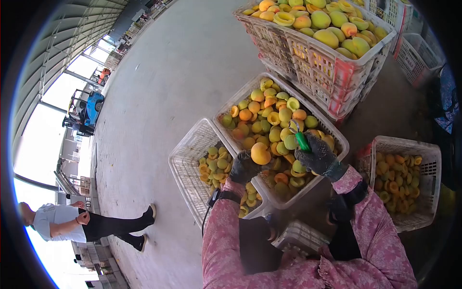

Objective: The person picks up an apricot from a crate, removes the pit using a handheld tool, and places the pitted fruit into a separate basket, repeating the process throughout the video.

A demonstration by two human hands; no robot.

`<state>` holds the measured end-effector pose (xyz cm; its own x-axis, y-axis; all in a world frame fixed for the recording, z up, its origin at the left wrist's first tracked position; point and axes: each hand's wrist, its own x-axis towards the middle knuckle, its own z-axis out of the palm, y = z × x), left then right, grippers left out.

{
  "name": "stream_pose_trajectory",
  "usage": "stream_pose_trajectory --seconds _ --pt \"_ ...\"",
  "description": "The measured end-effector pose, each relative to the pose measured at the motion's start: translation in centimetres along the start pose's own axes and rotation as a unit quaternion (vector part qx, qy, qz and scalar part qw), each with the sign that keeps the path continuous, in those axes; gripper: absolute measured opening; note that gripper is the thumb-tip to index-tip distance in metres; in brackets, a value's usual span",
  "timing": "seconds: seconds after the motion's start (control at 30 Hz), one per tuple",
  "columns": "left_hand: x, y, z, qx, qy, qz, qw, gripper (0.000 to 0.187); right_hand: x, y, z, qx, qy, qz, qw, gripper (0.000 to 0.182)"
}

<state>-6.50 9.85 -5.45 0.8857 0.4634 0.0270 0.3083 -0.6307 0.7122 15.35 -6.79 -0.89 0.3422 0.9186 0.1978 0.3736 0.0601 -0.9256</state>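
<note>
My left hand (244,168), in a dark glove, grips a round yellow-orange peach (260,153) at the near side of the middle crate (230,142). In my right hand (318,155), gloved too, is a pitting tool (302,141) with a green handle and a curved metal end; the fingers wrap its handle. The tool's metal end is over the fruit, apart from the held peach. Beneath both hands, the middle crate is full of peaches, several of them halved and hollowed. To the left, a second crate (185,154) contains more peach halves.
Stacked crates (313,62) heaped with peach halves rise at the upper right. Another crate (409,222) of halves stands to the right. A small upturned-looking crate (302,237) is near my legs. At left, a person (62,222) walks on the concrete floor; a blue forklift (87,111) is farther off.
</note>
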Motion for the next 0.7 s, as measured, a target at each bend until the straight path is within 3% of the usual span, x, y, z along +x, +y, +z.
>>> stream_pose_trajectory --seconds 0.03,0.07,0.17,0.2,0.23,0.27,0.3,0.33,0.37,0.4,0.43,0.5,0.53,0.57,0.6,0.63,0.67,0.7 --pt "-0.2 1.3 -0.6 0.221 0.043 0.045 0.973 0.026 0.0 0.2 0.1 0.028 -0.015 0.019 0.999 0.037" --pt "-0.2 2.1 -0.8 0.131 0.075 0.055 0.987 0.027 0.1 0.3 0.1 0.028 -0.031 0.035 0.999 0.036" --pt "-0.2 4.1 -1.4 0.117 0.147 0.068 0.98 0.025 -0.2 0.8 0.5 0.045 -0.009 0.012 0.999 0.037" --pt "-0.1 4.2 -0.7 -0.082 0.157 0.005 0.984 0.026 -0.1 0.5 0.3 0.002 -0.011 -0.007 1.0 0.036" --pt "-0.3 4.0 -0.8 -0.08 0.159 0.004 0.984 0.026 0.0 0.2 0.2 0.004 -0.012 -0.009 1.0 0.036" --pt "-0.4 3.8 -0.8 -0.321 0.139 -0.059 0.935 0.027 0.0 -0.1 0.0 -0.006 -0.012 -0.015 1.0 0.037" --pt "-0.5 3.6 -0.7 -0.542 0.109 -0.119 0.825 0.028 -0.1 -0.2 0.0 -0.016 -0.013 -0.019 1.0 0.037" --pt "-0.8 2.6 -0.9 -0.542 0.109 -0.121 0.824 0.028 -0.1 0.6 0.2 -0.016 -0.013 -0.017 1.0 0.037" --pt "-1.3 0.7 -1.4 -0.287 0.122 -0.11 0.944 0.029 0.0 1.9 0.4 -0.144 0.024 -0.149 0.978 0.037" --pt "-1.8 -0.5 -2.1 -0.009 0.124 -0.088 0.988 0.029 0.0 2.7 0.4 -0.267 0.06 -0.276 0.921 0.037" --pt "-1.8 0.1 -3.3 0.075 0.133 -0.101 0.983 0.034 0.0 1.6 0.1 -0.267 0.059 -0.273 0.922 0.037" --pt "-3.0 -1.1 -6.4 0.153 0.08 -0.107 0.979 0.037 -0.2 -0.5 -0.4 -0.006 0.007 -0.055 0.998 0.038" --pt "-3.9 -3.4 -7.1 -0.105 0.152 -0.275 0.943 0.035 -0.3 0.4 0.0 -0.021 0.025 -0.064 0.997 0.039" --pt "-4.5 -5.5 -7.1 -0.351 0.209 -0.417 0.812 0.034 -0.3 0.7 0.1 -0.023 0.027 -0.061 0.998 0.039" --pt "-4.1 -5.9 -6.8 -0.351 0.206 -0.417 0.813 0.034 -0.3 0.9 0.2 -0.063 0.027 -0.08 0.994 0.039" --pt "-3.9 -6.3 -6.5 -0.023 0.177 -0.452 0.874 0.034 -0.4 1.1 0.3 -0.103 0.026 -0.098 0.99 0.038" --pt "-3.7 -6.7 -6.3 0.307 0.129 -0.434 0.837 0.034 -0.4 1.3 0.4 -0.114 0.039 -0.13 0.984 0.039" --pt "-3.0 -6.5 -5.8 0.306 0.128 -0.433 0.838 0.034 -0.4 1.0 0.4 -0.114 0.04 -0.128 0.984 0.039"
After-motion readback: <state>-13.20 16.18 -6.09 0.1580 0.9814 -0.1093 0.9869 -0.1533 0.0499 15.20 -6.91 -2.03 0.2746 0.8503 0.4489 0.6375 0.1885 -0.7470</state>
